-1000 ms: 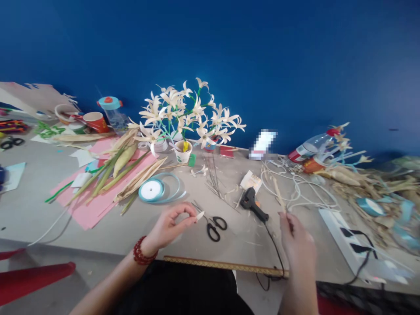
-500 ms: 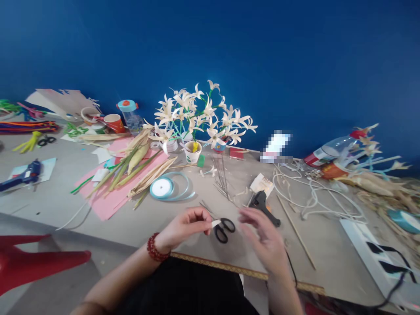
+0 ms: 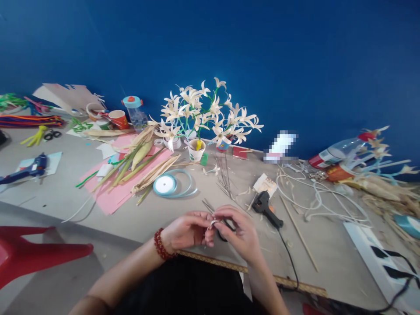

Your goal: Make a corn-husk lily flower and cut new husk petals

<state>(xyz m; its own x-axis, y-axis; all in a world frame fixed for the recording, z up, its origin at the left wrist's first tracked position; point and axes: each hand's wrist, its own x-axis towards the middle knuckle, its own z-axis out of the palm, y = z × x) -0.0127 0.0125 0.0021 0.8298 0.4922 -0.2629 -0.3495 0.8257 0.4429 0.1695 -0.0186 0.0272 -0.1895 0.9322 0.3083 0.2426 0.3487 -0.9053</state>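
Note:
My left hand (image 3: 187,229), with a red bead bracelet on its wrist, and my right hand (image 3: 238,232) meet above the table's near edge. Both pinch a small pale strip (image 3: 213,223) between their fingertips. The black scissors (image 3: 225,229) lie on the table just behind the hands and are mostly hidden by my right hand. A black glue gun (image 3: 267,208) lies to the right of my right hand, its cord running toward the front edge. A thin wooden stick (image 3: 298,232) lies on the table further right.
A bouquet of cream paper flowers (image 3: 206,113) stands in a cup at the back. Teal ribbon spool (image 3: 164,184), corn husks on pink paper (image 3: 108,197), white cords (image 3: 315,192), a power strip (image 3: 380,258), a blue glue gun (image 3: 22,168) and a red chair (image 3: 29,253) surround the workspace.
My right hand let go of the wooden stick, which now lies on the table, and moved left to join the left hand on the pale strip. The view shifted left.

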